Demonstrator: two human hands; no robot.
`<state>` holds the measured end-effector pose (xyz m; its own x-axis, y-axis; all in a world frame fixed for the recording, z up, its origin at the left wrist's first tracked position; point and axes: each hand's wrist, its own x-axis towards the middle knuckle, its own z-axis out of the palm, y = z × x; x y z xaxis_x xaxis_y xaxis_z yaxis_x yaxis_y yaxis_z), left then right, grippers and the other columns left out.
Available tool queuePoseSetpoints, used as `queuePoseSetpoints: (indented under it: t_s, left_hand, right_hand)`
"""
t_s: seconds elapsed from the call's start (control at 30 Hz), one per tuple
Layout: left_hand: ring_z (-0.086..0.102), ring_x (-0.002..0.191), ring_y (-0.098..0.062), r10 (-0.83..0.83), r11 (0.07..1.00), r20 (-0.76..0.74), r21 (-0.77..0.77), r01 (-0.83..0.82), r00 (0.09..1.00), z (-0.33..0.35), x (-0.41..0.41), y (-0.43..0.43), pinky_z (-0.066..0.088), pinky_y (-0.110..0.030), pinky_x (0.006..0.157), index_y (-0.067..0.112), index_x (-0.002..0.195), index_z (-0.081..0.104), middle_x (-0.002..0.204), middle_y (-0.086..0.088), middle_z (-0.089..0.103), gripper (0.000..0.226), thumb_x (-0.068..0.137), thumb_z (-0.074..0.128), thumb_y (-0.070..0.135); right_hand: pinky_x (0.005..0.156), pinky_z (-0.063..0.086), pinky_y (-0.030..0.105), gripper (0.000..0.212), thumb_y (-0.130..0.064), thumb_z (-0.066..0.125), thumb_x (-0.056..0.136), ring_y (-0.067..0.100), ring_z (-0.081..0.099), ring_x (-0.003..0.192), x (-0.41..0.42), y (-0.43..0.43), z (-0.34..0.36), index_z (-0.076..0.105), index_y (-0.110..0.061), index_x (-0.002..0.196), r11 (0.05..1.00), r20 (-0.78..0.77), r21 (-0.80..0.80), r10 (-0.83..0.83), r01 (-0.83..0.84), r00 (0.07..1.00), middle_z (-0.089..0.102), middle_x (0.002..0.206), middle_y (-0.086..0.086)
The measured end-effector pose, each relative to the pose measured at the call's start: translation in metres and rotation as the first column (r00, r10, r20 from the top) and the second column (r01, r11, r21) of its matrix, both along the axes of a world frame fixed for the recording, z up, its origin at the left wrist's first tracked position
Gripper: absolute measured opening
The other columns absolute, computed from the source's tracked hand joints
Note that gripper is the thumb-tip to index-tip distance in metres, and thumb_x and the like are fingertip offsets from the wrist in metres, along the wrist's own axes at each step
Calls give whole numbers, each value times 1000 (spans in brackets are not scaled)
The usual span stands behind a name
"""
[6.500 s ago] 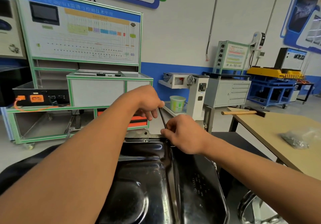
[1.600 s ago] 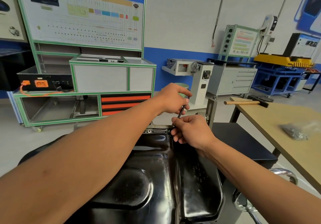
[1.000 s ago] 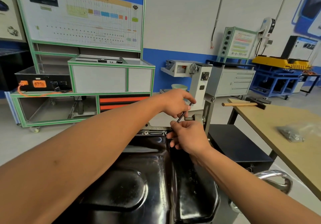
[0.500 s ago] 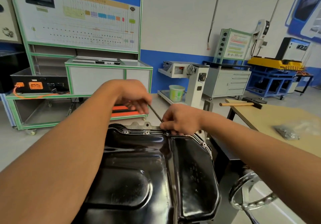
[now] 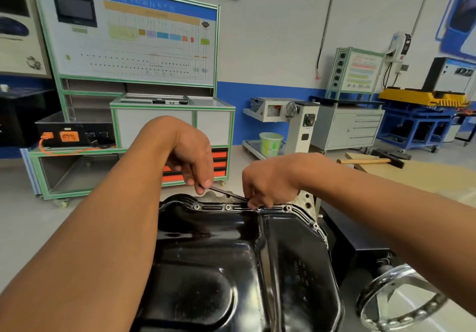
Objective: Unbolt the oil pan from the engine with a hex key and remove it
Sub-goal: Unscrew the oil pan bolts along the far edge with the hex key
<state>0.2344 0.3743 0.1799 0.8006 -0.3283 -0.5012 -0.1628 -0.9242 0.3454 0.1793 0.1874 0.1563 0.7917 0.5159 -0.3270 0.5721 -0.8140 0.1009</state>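
We count one oil pan (image 5: 206, 267), one hex key (image 5: 226, 193), at least four rim bolts (image 5: 228, 206), one hammer (image 5: 368, 161) and one green bucket (image 5: 271, 143).

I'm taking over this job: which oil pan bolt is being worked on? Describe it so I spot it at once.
Find the black oil pan, then its far flange with a row of bright bolt heads. The bolt is third from the left, the only one under the right hand, with the hex key slanting down to it from the left hand.
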Motion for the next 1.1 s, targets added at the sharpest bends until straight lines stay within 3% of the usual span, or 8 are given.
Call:
queuePoseSetpoints:
  t_s: [0.13, 0.23, 0.37, 0.43, 0.53, 0.67, 1.1]
  left_hand:
    - [61, 54, -5, -13, 1000, 5, -16, 13, 1000, 0, 2, 2, 37, -16, 43, 17, 83, 77, 82, -2, 78, 4, 83, 76, 12]
    - [60, 53, -5, -34, 998, -6, -44, 34, 999, 2, 2, 9, 38, -16, 41, 18, 75, 79, 78, -2, 76, 11, 84, 75, 11]
    - [59, 53, -5, 80, 955, 93, -291, -50, 992, 0, 2, 19, 42, -16, 42, 13, 82, 79, 71, -1, 71, 4, 82, 77, 10]
    - [61, 56, -7, 157, 881, 159, -469, -65, 975, -1, 3, 14, 46, -16, 45, 9, 87, 78, 71, -3, 71, 5, 82, 77, 9]
    - [65, 62, -11, 217, 778, 215, -627, -35, 952, -7, 6, -7, 51, -18, 49, 3, 92, 75, 74, -8, 71, 8, 85, 75, 7]
    - [65, 58, -9, 268, 753, 268, -657, -27, 926, -19, 15, -32, 52, -21, 50, 6, 90, 75, 67, -2, 69, 3, 87, 74, 8]
    - [68, 54, -9, 270, 738, 295, -674, 0, 917, -32, 21, -46, 54, -20, 51, 10, 92, 73, 64, 0, 72, 7, 93, 67, 7]
  right_hand:
    - [49, 37, 18, 31, -23, 54, 102, 9, 46, 53, 1, 1, 0, 70, -3, 83, 1000, -25, -18, 21, -21, 999, 56, 59, -4]
    - [51, 39, 17, 36, -26, 57, 101, 2, 45, 47, -1, -1, 8, 62, -15, 67, 995, -111, 88, 54, -44, 992, 51, 51, -10]
    - [50, 39, 11, 32, -29, 57, 101, 2, 49, 44, 0, -3, 11, 66, -13, 74, 966, -125, 256, 50, -17, 991, 58, 53, -10]
    - [49, 40, 13, 33, -25, 57, 101, 4, 46, 41, 0, -4, -2, 66, -5, 77, 911, -159, 406, 0, 66, 987, 61, 50, -10]
    - [42, 35, 15, 33, -19, 59, 101, 3, 40, 33, 2, -4, -28, 65, 7, 81, 728, -220, 645, -114, 233, 969, 57, 41, -10]
    - [39, 33, 17, 32, -16, 59, 100, 3, 39, 34, 2, -1, -48, 62, -8, 70, 479, -373, 777, -170, 407, 912, 61, 47, -7]
    - [37, 31, 14, 34, -20, 62, 98, 3, 39, 36, -4, 0, -56, 63, -10, 66, 353, -416, 804, -242, 479, 876, 63, 53, -3]
